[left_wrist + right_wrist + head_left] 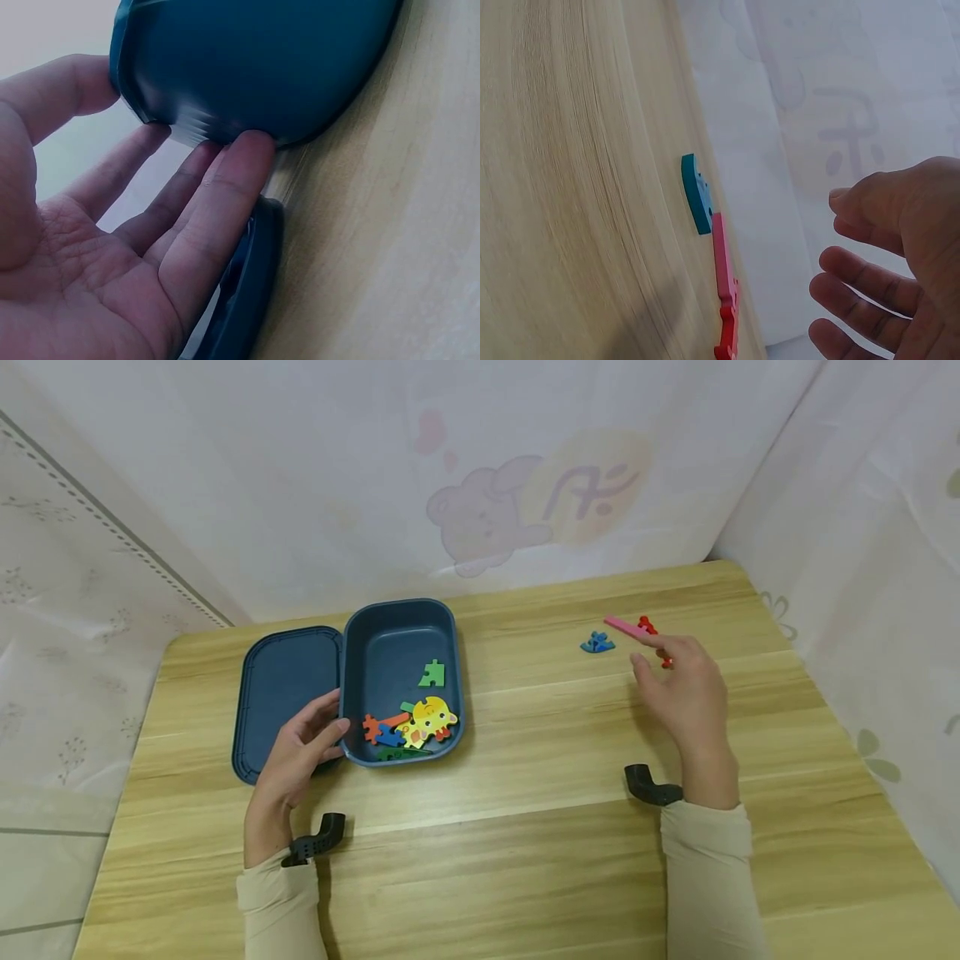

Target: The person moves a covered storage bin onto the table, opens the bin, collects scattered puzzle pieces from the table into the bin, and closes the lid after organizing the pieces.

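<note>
One box (390, 662), dark blue, deep, rectangular with rounded corners, on the left half of a wood-grain table (510, 835). One lid (288, 689), same blue, with a raised rim, lying at the box's left side.

Contents of box, all jigsaw pieces: one light green piece (432, 675), knobbed at the top, lying apart from the rest; one yellow piece (429, 725) printed with an animal's face, red detail below; one orange piece (371, 729); one blue piece (389, 737); dark green (397, 753) along the near wall, partly covered.

Outside, far right of table: one dark blue piece (597, 644), curved along one edge, thick-sided; one pink strip (625, 627), straight and narrow; red (645, 624) beside it, partly hidden, count not determinable.

Two hands, beige sleeves (705, 860). Left hand (300, 745): grips the box's left wall, thumb at the rim, fingers against the outside. Right hand (684, 695): fingers loosely bent, holding nothing, above the pink and red pieces.
</note>
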Demonstrator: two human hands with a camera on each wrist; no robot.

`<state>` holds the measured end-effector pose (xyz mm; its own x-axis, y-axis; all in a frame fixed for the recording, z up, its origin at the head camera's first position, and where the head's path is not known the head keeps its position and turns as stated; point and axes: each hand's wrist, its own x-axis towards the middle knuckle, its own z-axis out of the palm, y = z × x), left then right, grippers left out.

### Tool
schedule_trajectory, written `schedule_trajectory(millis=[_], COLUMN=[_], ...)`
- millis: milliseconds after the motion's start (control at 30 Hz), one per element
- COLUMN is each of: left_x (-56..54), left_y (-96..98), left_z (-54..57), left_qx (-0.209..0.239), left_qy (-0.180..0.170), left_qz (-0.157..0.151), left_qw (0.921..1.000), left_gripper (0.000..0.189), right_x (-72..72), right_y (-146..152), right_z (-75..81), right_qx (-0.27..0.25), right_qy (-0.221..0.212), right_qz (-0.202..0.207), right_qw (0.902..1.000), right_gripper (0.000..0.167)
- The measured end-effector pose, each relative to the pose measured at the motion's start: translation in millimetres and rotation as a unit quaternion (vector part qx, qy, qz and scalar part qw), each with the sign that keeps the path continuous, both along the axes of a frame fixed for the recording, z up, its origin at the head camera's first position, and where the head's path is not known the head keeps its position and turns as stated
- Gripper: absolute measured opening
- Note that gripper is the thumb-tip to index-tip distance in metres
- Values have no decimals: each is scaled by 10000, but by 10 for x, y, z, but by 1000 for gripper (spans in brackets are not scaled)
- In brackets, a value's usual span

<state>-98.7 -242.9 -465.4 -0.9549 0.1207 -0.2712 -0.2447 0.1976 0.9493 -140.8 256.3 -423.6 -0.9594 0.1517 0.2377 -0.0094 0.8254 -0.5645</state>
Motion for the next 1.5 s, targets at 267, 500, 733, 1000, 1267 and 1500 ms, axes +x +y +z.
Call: schedule_trajectory(millis=[267,500,733,1000,1267,1500], left_x=[6,-6,-10,-12,-11,-6], left_y=[-10,-12,-1,1,1,-5], left_z=[-18,-18,-7,2,1,-9], left_qx=[90,99,18,-6,-84,-116], left_qy=[7,65,7,-1,-65,2], left_qz=[4,4,-7,16,31,33], left_qw=[10000,9999,10000,10000,9999,9999], left_gripper=[62,62,62,62,63,63], right_x=[-2,-2,23,21,18,23], right_y=[93,163,255,327,401,425], right_z=[9,6,-24,-63,-144,-187], right_qx=[-102,-36,189,265,317,344], right_qy=[-258,-346,-748,-1174,-1505,-1632], right_qz=[-186,-194,-344,-427,-390,-348], right_qw=[9994,9992,9964,9918,9873,9854], right_gripper=[35,36,41,45,47,50])
